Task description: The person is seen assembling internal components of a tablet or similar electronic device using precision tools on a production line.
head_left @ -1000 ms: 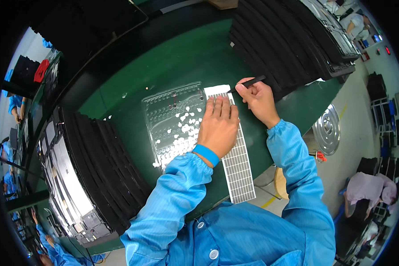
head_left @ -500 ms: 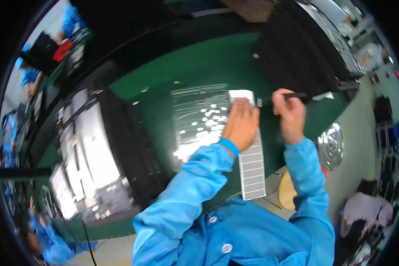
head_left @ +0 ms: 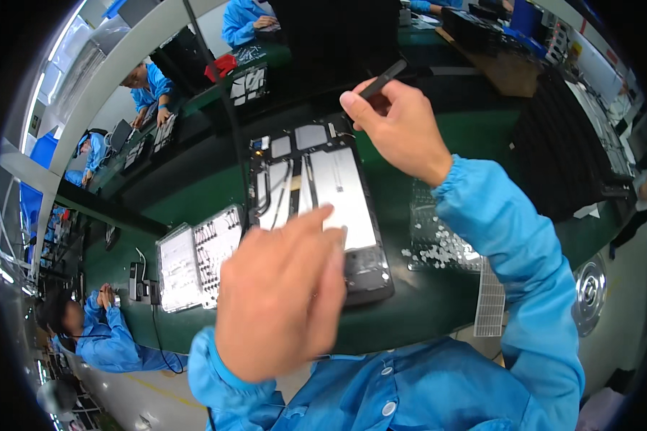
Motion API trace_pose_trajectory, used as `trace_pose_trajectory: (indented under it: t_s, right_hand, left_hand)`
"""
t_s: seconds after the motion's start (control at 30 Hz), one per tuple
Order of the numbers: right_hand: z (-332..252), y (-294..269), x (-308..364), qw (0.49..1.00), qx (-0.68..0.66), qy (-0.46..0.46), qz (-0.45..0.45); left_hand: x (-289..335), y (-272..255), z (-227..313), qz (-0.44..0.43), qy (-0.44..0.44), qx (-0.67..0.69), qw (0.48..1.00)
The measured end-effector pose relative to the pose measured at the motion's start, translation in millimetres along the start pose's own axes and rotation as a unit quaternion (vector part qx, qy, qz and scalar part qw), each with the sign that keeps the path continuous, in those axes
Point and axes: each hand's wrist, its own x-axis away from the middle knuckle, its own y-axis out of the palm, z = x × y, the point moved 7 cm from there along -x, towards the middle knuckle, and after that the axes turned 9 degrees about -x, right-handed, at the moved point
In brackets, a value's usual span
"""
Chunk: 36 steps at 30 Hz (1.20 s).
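An opened tablet-like device lies on the green bench, its silver battery packs and black frame exposed. Just over its lower part hovers my left hand, slightly blurred, index finger stretched out and the others loosely bent. I see nothing held in it; whether a fingertip touches the device I cannot tell. Beyond the device's far right corner, my right hand is raised with its fingers closed around a slim black pen-shaped tool. The tool's working tip is hidden behind the fingers.
Left of the device lie a pale tray and a tray with rows of small black parts. To the right are a clear sheet with white bits, a gridded white strip and a black stack. Co-workers sit around.
My view has swung left. My left hand has left the gridded strip and come over the opened device. My right hand, still gripping the black tool, has moved left and away from me.
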Motion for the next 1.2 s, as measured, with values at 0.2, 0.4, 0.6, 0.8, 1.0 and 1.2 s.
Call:
trace_pose_trajectory:
  t_s: [0.2, 0.4, 0.6, 0.8, 1.0, 1.2]
  right_hand:
    - [6.9, 33.2, 1.8, 0.998, 0.055, 0.024, -0.026]
    - [12.6, 33.5, -2.7, 0.997, 0.052, 0.044, -0.038]
    - [11.0, 30.8, -3.2, 0.997, 0.065, 0.017, -0.035]
    - [11.4, 31.9, -3.9, 0.997, 0.064, 0.008, -0.041]
    - [10.6, 33.8, -4.7, 0.996, 0.081, -0.005, -0.044]
    - [6.5, 33.0, -4.4, 0.993, 0.096, -0.047, -0.057]
  left_hand:
    - [-26.0, 23.8, -69.8, -0.04, -0.003, -0.025, 0.999]
    - [-37.6, 40.0, -88.9, -0.057, 0.007, -0.067, 0.996]
    - [-47.1, 53.9, -87.4, -0.07, 0.031, -0.06, 0.995]
    - [-51.6, 61.7, -85.7, -0.058, 0.046, -0.055, 0.996]
    - [-55.4, 71.1, -86.9, -0.084, 0.048, -0.079, 0.992]
    - [-56.0, 73.9, -89.8, -0.102, 0.034, -0.063, 0.992]
